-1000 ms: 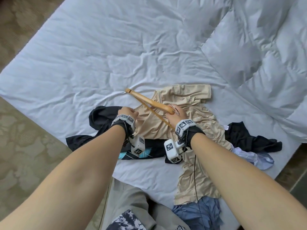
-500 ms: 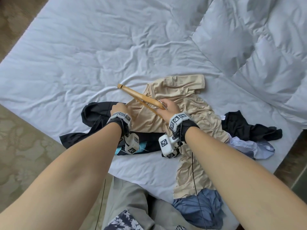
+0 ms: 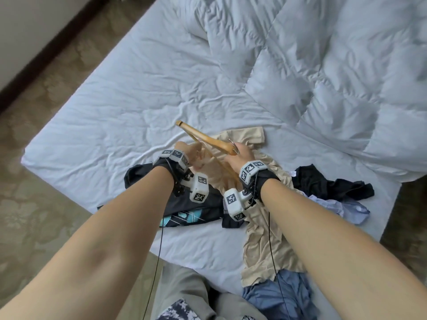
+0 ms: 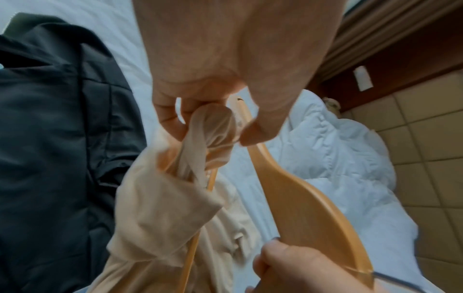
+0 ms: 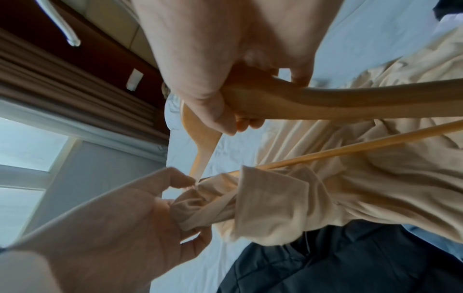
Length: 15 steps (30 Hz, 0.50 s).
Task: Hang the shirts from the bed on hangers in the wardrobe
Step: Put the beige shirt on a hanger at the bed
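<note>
A beige shirt [image 3: 265, 239] lies on the white bed [image 3: 115, 116] near its front edge. My left hand [image 3: 190, 155] grips a bunched fold of that beige shirt [image 4: 208, 138], lifted beside the hanger's lower bar. My right hand [image 3: 240, 155] holds the wooden hanger [image 3: 203, 137] at its middle by the metal hook; one arm points up and left. In the right wrist view the fingers [image 5: 213, 111] wrap the hanger [image 5: 350, 99], with the shirt [image 5: 275, 208] below. A black shirt [image 3: 184, 204] lies under my left wrist.
More clothes lie at the bed's front right: a black garment [image 3: 330, 183], a pale lilac one [image 3: 342, 206] and a blue one [image 3: 282, 294]. A crumpled white duvet [image 3: 335, 77] covers the right side. Patterned carpet [image 3: 34, 204] lies left of the bed.
Both hands have risen a little off the bed. My left hand has pulled the bunched shirt edge up toward the hanger, whose free arm tilts higher.
</note>
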Each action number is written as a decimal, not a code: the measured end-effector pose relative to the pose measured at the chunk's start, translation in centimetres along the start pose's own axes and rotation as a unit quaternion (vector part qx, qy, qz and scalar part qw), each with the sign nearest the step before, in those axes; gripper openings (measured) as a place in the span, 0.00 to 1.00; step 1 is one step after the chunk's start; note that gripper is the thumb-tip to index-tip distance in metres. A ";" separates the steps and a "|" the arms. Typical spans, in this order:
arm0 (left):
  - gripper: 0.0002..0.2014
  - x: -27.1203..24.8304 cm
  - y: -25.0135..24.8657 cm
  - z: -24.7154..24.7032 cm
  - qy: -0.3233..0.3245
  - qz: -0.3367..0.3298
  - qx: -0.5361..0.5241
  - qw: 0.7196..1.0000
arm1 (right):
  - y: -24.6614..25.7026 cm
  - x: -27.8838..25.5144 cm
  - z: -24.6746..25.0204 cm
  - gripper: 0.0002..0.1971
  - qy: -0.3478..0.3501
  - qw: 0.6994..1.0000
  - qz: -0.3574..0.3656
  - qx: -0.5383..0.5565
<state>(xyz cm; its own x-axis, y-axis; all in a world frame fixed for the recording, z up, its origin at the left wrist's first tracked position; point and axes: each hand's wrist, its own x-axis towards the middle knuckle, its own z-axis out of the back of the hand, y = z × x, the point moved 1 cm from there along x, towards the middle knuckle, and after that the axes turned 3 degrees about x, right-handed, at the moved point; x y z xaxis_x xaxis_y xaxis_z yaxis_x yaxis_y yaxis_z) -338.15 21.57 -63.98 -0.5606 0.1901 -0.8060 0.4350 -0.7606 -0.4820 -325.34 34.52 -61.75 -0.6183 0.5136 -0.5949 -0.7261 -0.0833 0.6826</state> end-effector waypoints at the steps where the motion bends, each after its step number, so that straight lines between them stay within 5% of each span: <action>1: 0.06 -1.1 -0.6 0.1 0.015 -0.006 0.028 0.999 | 0.4 -0.7 0.7 0.14 -0.010 1.000 0.004 0.002; 10: 0.09 -11.6 -7.0 -0.3 0.022 -0.252 0.036 0.967 | 4.1 -7.2 6.7 0.08 -0.080 0.996 0.034 0.006; 15: 0.09 -18.4 -10.4 0.0 0.024 -0.318 0.026 0.948 | 6.7 -11.1 10.5 0.01 -0.099 0.991 0.093 0.006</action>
<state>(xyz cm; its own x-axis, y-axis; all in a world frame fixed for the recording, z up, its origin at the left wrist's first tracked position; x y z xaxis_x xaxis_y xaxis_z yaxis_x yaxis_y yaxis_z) -332.34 25.95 -44.14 -0.6652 0.6462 -0.3741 -0.0148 -0.5123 -0.8587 -320.14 37.24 -46.10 -0.6688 0.6484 -0.3636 -0.6004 -0.1827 0.7785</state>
